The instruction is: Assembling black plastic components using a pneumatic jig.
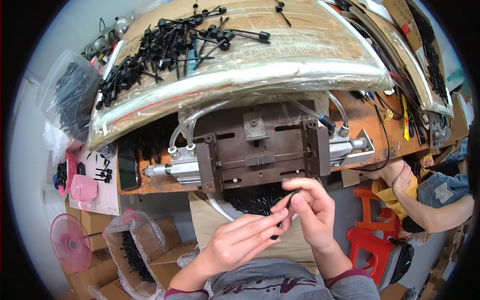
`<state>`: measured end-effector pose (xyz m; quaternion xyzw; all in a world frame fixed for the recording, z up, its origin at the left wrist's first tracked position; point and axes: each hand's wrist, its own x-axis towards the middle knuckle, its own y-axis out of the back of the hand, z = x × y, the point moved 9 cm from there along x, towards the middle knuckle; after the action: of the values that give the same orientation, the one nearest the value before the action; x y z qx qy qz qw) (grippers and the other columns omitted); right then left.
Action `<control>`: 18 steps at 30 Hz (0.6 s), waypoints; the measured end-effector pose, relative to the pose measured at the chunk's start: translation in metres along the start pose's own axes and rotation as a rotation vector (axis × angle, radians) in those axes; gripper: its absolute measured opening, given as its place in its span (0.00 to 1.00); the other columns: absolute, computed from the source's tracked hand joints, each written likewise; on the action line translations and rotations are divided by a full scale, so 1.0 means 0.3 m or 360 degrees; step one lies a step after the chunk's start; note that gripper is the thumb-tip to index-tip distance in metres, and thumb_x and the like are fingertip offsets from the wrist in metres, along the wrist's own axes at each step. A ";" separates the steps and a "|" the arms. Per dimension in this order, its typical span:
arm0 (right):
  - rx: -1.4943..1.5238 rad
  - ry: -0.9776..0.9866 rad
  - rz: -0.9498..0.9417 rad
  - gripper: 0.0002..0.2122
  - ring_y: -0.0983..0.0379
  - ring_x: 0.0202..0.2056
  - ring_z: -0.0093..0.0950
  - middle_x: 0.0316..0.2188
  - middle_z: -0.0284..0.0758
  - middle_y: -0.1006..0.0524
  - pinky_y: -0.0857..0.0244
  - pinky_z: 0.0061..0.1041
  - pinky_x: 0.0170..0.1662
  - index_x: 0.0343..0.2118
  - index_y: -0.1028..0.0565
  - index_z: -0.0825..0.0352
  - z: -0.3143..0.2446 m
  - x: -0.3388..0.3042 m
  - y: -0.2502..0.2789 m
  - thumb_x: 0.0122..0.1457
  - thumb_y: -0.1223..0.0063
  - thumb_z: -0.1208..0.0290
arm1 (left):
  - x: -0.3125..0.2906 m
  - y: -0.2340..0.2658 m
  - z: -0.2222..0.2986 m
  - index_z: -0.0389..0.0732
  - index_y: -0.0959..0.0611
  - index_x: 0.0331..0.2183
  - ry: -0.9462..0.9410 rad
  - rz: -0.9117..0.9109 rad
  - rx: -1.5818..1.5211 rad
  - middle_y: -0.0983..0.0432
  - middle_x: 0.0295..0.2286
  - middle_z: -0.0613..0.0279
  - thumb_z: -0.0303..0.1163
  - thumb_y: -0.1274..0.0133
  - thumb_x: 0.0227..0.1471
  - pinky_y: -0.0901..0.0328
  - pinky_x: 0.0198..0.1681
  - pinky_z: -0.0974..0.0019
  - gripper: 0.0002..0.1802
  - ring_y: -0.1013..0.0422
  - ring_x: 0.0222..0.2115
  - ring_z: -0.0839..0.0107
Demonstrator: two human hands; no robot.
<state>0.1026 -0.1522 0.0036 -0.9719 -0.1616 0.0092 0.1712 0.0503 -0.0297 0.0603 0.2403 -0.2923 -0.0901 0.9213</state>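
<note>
My left hand (240, 243) and my right hand (314, 215) meet in front of my lap, just below the near edge of the metal fixture. Between their fingertips is a slim black plastic part (291, 197). The right thumb and forefinger pinch its upper end. The left fingers close around its lower portion, mostly hiding it. Behind the hands, a heap of thin black parts (252, 199) lies in a white-rimmed container (218, 206) at my lap. The dark metal fixture (260, 172) has a small block at its centre and a pneumatic cylinder (185, 172) on each side.
Many black stemmed parts (170, 45) are piled on a plastic-wrapped cardboard sheet (300, 47) above the fixture. A phone (128, 170), a pink cup (84, 189) and a pink fan (71, 242) are left. A co-worker's arm (440, 212) and a red stool (367, 245) are right.
</note>
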 end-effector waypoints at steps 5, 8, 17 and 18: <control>-0.0257 0.0034 0.0152 0.19 0.27 0.22 0.21 0.37 0.45 0.22 0.33 0.16 0.26 0.58 0.41 0.73 -0.023 -0.027 0.006 0.64 0.58 0.77 | 0.022 0.021 -0.040 0.33 0.17 0.32 0.0207 0.0158 0.0514 0.23 0.45 0.50 0.24 0.34 0.35 0.27 0.37 0.65 0.16 0.23 0.35 0.58; -0.0263 -0.0026 -0.0044 0.17 0.26 0.30 0.19 0.39 0.42 0.22 0.32 0.16 0.30 0.54 0.36 0.73 0.011 -0.040 0.011 0.62 0.52 0.81 | 0.038 -0.002 -0.077 0.36 0.17 0.32 0.0184 0.0186 0.0821 0.23 0.45 0.52 0.25 0.34 0.37 0.28 0.34 0.67 0.15 0.22 0.31 0.63; -0.0352 -0.0057 0.0041 0.06 0.23 0.30 0.21 0.32 0.40 0.21 0.29 0.17 0.28 0.40 0.25 0.75 0.002 -0.070 0.027 0.60 0.50 0.82 | 0.072 -0.024 -0.104 0.39 0.17 0.31 0.0172 0.0098 0.1069 0.22 0.45 0.56 0.28 0.35 0.38 0.32 0.25 0.72 0.13 0.25 0.20 0.71; -0.0353 -0.0046 0.0043 0.06 0.23 0.30 0.22 0.32 0.40 0.21 0.29 0.17 0.28 0.39 0.25 0.75 -0.004 -0.068 0.028 0.60 0.50 0.83 | 0.075 -0.021 -0.104 0.39 0.17 0.31 0.0185 0.0090 0.1066 0.22 0.45 0.57 0.28 0.35 0.38 0.32 0.24 0.72 0.13 0.26 0.19 0.71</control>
<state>0.0859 -0.1665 0.0013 -0.9867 -0.1510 0.0077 0.0601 0.0867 -0.0300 0.0461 0.5260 -0.2592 0.0503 0.8085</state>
